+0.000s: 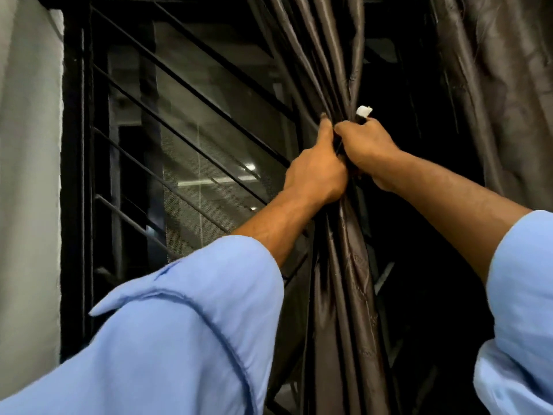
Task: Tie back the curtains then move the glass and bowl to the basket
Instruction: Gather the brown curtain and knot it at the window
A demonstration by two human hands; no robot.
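- Curtain (353, 295) hangs in front of the barred window (185, 151), gathered into one tight waist about mid-height of the window, toward its right side. Above the waist the folds fan up to the top edge; below, they spread again and drop out of sight.
- My left hand (317, 172) grips the bundle from the left, fingers curled round the folds, thumb lying up along the cloth.
- My right hand (366, 146) grips the same waist from the right, fingers wrapped in. The two hands touch knuckle to knuckle.
- A small white tab (364, 111) sticks up just above my right hand. It may be the end of a tie or a clip; I cannot tell which, nor whether I pinch it.
- Cloth judged: shiny, satin-like, soft and limp, light for its bulk. Likely slippery, so folds will want to slide out of a loose hold and the waist will spread once pressure goes.
- Best hold: right at the gathered waist, squeezing all folds together, one hand keeping the squeeze while the other works the tie round.
- A second curtain panel (493, 85) hangs loose at the upper right, not gathered.
- Glass, bowl and basket are not in view.
- Blue sleeves (179, 339) are pushed back on both forearms.
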